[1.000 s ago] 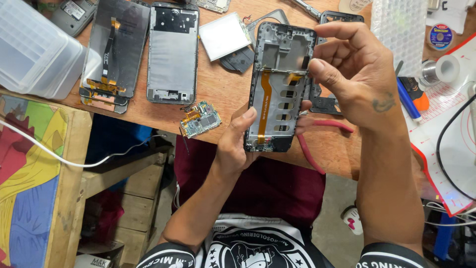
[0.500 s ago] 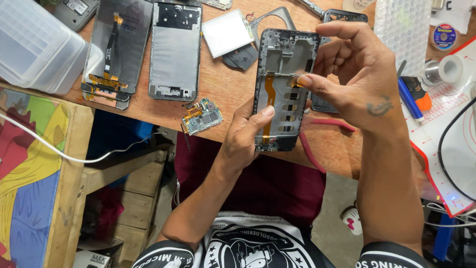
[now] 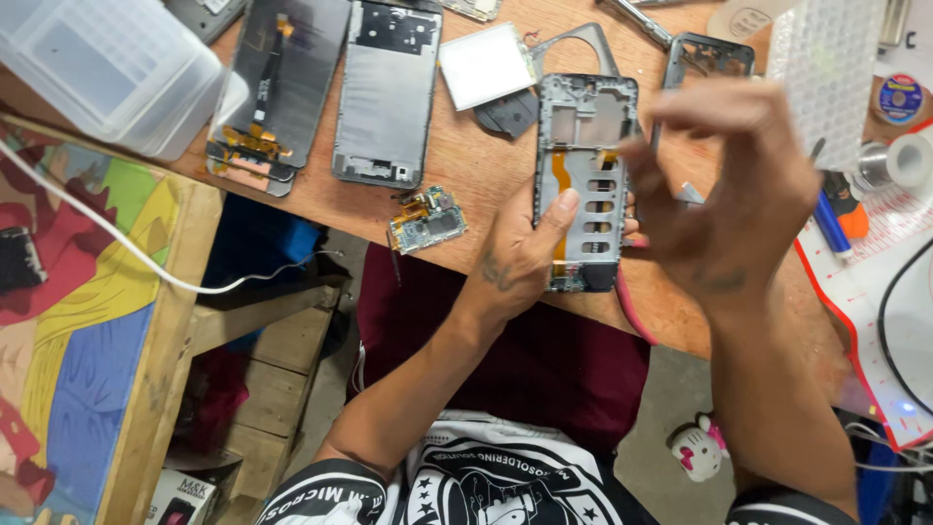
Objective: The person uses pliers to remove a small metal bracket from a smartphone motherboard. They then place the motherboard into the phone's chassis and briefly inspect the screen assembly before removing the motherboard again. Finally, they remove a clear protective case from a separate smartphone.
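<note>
Phone frame [image 3: 586,175], a thin grey rectangle with slotted cutouts and an orange flex ribbon, stands over the wooden surface [image 3: 486,185], clamped at its lower end by the left hand [image 3: 520,258]. The right hand [image 3: 734,194], at its 3 o'clock, hovers with fingers spread, gripping nothing. It looks light, stiff and fragile; best held by the rigid edges, clear of the ribbon.

A wooden tabletop [image 3: 486,160] carries a clear plastic box [image 3: 107,63] at its left edge, a small circuit board [image 3: 428,220] near its front edge.
</note>
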